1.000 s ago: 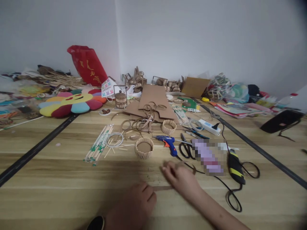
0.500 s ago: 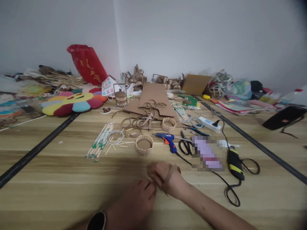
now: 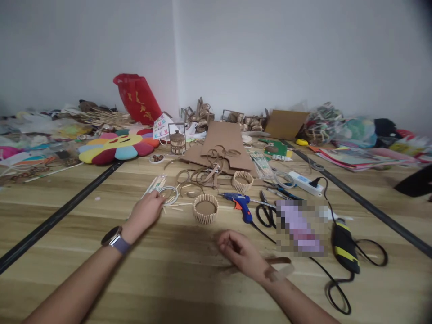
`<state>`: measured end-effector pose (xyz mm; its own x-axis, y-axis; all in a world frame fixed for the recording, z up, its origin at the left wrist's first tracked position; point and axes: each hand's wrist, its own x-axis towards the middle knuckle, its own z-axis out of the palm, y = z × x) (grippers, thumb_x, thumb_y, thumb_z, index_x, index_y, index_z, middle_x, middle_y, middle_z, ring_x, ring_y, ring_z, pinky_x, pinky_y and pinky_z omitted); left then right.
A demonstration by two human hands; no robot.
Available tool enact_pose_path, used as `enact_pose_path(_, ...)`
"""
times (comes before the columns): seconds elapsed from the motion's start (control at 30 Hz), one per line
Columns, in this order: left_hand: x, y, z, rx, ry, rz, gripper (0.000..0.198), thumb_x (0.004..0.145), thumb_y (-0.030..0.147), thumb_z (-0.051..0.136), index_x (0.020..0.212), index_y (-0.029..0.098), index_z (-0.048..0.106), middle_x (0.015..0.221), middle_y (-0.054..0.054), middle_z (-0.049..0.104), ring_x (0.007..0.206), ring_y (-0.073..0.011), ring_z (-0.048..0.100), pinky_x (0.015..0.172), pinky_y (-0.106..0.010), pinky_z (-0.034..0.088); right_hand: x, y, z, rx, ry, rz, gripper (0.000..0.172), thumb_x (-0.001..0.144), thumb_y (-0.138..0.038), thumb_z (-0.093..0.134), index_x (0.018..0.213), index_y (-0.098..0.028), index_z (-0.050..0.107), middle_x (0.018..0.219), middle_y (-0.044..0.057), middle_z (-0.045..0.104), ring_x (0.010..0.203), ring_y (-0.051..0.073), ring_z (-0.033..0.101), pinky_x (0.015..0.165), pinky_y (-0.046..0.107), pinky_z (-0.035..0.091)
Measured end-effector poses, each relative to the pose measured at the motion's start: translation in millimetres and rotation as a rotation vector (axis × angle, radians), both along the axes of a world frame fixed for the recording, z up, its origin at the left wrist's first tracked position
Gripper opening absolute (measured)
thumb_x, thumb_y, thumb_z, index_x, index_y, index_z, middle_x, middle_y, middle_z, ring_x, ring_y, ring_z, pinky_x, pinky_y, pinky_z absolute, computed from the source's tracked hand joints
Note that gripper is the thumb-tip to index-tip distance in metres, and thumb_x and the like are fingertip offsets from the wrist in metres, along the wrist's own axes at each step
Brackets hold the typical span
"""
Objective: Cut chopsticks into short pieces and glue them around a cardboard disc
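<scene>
My left hand [image 3: 148, 210], with a watch [image 3: 113, 237] on its wrist, reaches to the near left edge of a roll of tape [image 3: 173, 196]. Its fingers are closed there, partly covering bagged sticks [image 3: 158, 183]. My right hand [image 3: 238, 252] is low over the table, fingers curled and thumb close to the index finger; anything between them is too small to tell. A brown strip [image 3: 283, 260] lies by that wrist, blurred and partly hidden. Between and beyond the hands stands a round stick-walled basket [image 3: 205, 210]; a second stick basket [image 3: 242, 181] is farther back.
A blue glue gun [image 3: 241, 204], scissors [image 3: 265, 213] and a black-yellow rotary tool [image 3: 344, 247] with cords lie right. Behind are brown strips [image 3: 205, 175], cardboard [image 3: 221, 137], a power strip [image 3: 305, 183] and a lidded bucket [image 3: 177, 143]. A flower cushion [image 3: 118, 146] lies left.
My left hand has parted from my right and moved forward-left to the tape roll. The brown strip has slipped from around my right hand toward the wrist. The view has shifted slightly.
</scene>
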<state>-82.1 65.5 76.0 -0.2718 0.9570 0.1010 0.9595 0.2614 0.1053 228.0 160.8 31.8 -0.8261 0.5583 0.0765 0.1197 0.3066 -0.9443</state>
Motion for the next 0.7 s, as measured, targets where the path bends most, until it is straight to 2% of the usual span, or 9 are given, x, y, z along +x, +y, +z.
enact_pose_path(0.1,-6,7,-4.5,0.019,0.052,0.045,0.025,0.093,0.018,0.046,0.09,0.018,0.071,0.102,-0.012,0.065,0.095,-0.0264,0.064,0.085,-0.035,0.049,1,4,0.2,-0.145,0.043,-0.049,0.033,0.086,-0.052,0.063,0.086,-0.019,0.058,0.07,-0.003,0.047,0.063,0.013,0.042,0.058,0.025,0.035)
enact_pose_path(0.17,-5,6,0.3,0.058,0.076,0.078,0.031,0.096,0.021,0.04,0.092,0.016,0.07,0.104,-0.014,0.066,0.097,-0.0283,0.063,0.085,-0.037,0.049,1,5,1.1,-0.192,0.08,-0.078,0.039,0.083,-0.057,0.066,0.085,-0.019,0.058,0.068,-0.004,0.047,0.061,0.012,0.041,0.057,0.025,0.035)
enact_pose_path(0.23,-2,0,13.5,0.108,0.096,0.118,0.038,0.098,0.023,0.032,0.099,0.013,0.068,0.105,-0.018,0.066,0.098,-0.0311,0.063,0.084,-0.04,0.049,1,5,1.1,-0.188,0.125,-0.115,0.04,0.083,-0.059,0.066,0.085,-0.02,0.059,0.067,-0.004,0.047,0.06,0.012,0.041,0.056,0.024,0.036)
enact_pose_path(0.3,7,-10,31.7,0.158,0.085,0.116,0.039,0.099,0.026,0.029,0.104,0.014,0.065,0.102,-0.016,0.068,0.093,-0.0298,0.065,0.081,-0.04,0.051,0,5,-0.3,-0.116,0.184,-0.168,0.037,0.088,-0.057,0.062,0.086,-0.02,0.059,0.069,-0.002,0.05,0.061,0.013,0.044,0.056,0.025,0.038)
enact_pose_path(0.4,40,-25,55.2,0.328,-0.148,-0.076,0.032,0.098,0.034,0.037,0.105,0.019,0.063,0.096,-0.009,0.072,0.084,-0.0243,0.068,0.075,-0.033,0.053,0,3,-2.2,0.101,0.304,-0.291,0.026,0.097,-0.047,0.054,0.094,-0.022,0.061,0.079,0.001,0.056,0.069,0.016,0.052,0.062,0.027,0.045)
enact_pose_path(0.47,70,-31,61.4,0.327,-0.286,-0.228,0.029,0.099,0.035,0.038,0.102,0.023,0.064,0.091,-0.004,0.073,0.082,-0.0209,0.069,0.072,-0.029,0.054,1,1,-0.5,0.276,0.4,-0.37,0.019,0.1,-0.04,0.051,0.106,-0.024,0.06,0.09,0.003,0.059,0.08,0.017,0.056,0.073,0.029,0.048)
enact_pose_path(0.53,100,-33,59.5,0.288,-0.361,-0.313,0.026,0.099,0.031,0.041,0.099,0.024,0.065,0.087,-0.001,0.074,0.078,-0.0182,0.07,0.069,-0.026,0.054,3,-1,4.3,0.425,0.468,-0.388,0.022,0.102,-0.038,0.046,0.117,-0.026,0.056,0.106,0.006,0.06,0.097,0.019,0.058,0.084,0.033,0.048)
enact_pose_path(0.6,123,-31,52.1,0.267,-0.407,-0.384,0.026,0.099,0.026,0.041,0.102,0.024,0.066,0.093,-0.002,0.075,0.082,-0.0179,0.071,0.073,-0.026,0.055,6,-4,10.7,0.515,0.48,-0.321,0.028,0.104,-0.041,0.04,0.124,-0.027,0.054,0.116,0.009,0.06,0.11,0.022,0.055,0.093,0.037,0.046)
enact_pose_path(0.7,138,-24,38.0,0.223,-0.444,-0.45,0.027,0.099,0.022,0.041,0.104,0.023,0.067,0.098,-0.002,0.077,0.089,-0.0182,0.072,0.077,-0.027,0.057,9,-8,18.0,0.531,0.427,-0.156,0.036,0.105,-0.047,0.033,0.114,-0.025,0.06,0.104,0.007,0.065,0.101,0.021,0.058,0.091,0.037,0.045)
